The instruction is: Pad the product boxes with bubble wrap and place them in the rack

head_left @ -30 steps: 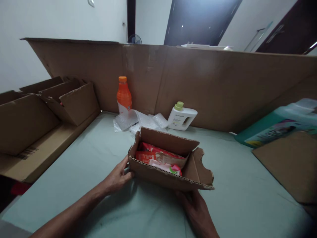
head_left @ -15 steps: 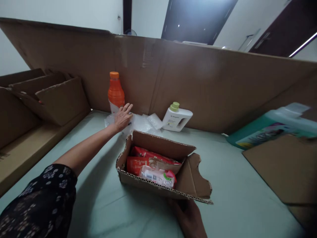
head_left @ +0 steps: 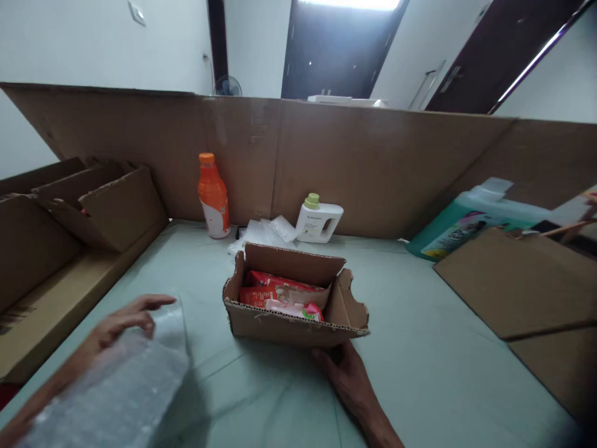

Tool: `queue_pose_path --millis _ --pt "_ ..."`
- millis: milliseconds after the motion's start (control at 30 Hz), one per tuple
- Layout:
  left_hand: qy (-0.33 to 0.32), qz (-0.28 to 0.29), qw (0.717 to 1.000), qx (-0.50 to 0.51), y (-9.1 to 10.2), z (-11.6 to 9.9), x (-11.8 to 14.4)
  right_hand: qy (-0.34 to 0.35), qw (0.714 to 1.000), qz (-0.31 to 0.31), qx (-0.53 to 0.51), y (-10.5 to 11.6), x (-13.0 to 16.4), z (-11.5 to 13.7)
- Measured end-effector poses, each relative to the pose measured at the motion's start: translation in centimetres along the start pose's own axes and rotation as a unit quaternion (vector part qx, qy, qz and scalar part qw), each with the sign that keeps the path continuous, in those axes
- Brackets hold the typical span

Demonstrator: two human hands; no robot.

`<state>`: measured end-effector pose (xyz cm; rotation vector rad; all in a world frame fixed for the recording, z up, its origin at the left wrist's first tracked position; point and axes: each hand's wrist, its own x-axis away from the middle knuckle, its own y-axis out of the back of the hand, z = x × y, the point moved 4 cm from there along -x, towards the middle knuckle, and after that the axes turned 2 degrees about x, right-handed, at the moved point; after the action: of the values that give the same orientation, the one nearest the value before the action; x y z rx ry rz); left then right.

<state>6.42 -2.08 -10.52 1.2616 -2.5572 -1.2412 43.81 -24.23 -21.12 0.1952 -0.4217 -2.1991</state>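
Note:
My left hand [head_left: 124, 323] is closed on a sheet of bubble wrap [head_left: 125, 392] that hangs down at the lower left, slightly blurred. Against the near side of a small open cardboard box [head_left: 280, 330] rests my right hand [head_left: 345, 379], its thumb at the wall and the other fingers hidden beneath the box. Red packets [head_left: 261, 295] and a pink-and-white packet [head_left: 296, 308] lie inside the box. More bubble wrap [head_left: 261, 235] lies on the table behind it.
An orange bottle [head_left: 213, 196] and a white bottle with a green cap [head_left: 319, 221] stand before a cardboard wall [head_left: 364, 162]. Cardboard boxes [head_left: 116, 211] are at left. On the right, a green liquid jug [head_left: 461, 227] leans behind a cardboard piece [head_left: 517, 286].
My left hand has moved from beside the orange bottle toward me, drawing a bubble wrap sheet off the pile. My right hand stays at the box. The camera view has shifted.

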Motion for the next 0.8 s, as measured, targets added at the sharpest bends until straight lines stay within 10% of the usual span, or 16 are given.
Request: queue_pose_path --millis 100,233,433,567,667,800 --pt "0.008 0.102 0.98 0.169 -7.2 -0.9 -1.3 0.003 1.0 0.002 -0.005 -0.4 0.4 0.7" --pt "0.014 0.083 0.968 0.236 -13.6 -2.0 -3.3 0.004 1.0 -0.008 0.012 -0.6 -0.5 0.9" --pt "0.036 -0.012 0.983 0.177 -11.8 -2.8 -2.0 -0.004 0.999 0.003 0.051 -0.5 -3.0 1.1" --pt "-0.003 -0.07 0.997 0.039 -9.9 -4.7 0.5 0.092 0.981 -0.059 0.163 0.2 1.9 3.0" --pt "-0.075 -0.065 0.994 -0.047 -11.6 -6.9 2.3 0.151 0.971 -0.056 0.178 -0.8 7.9 3.9" --pt "-0.124 -0.053 0.988 -0.073 -15.7 -9.3 4.6 0.029 0.995 0.008 0.094 -3.1 11.6 2.2"
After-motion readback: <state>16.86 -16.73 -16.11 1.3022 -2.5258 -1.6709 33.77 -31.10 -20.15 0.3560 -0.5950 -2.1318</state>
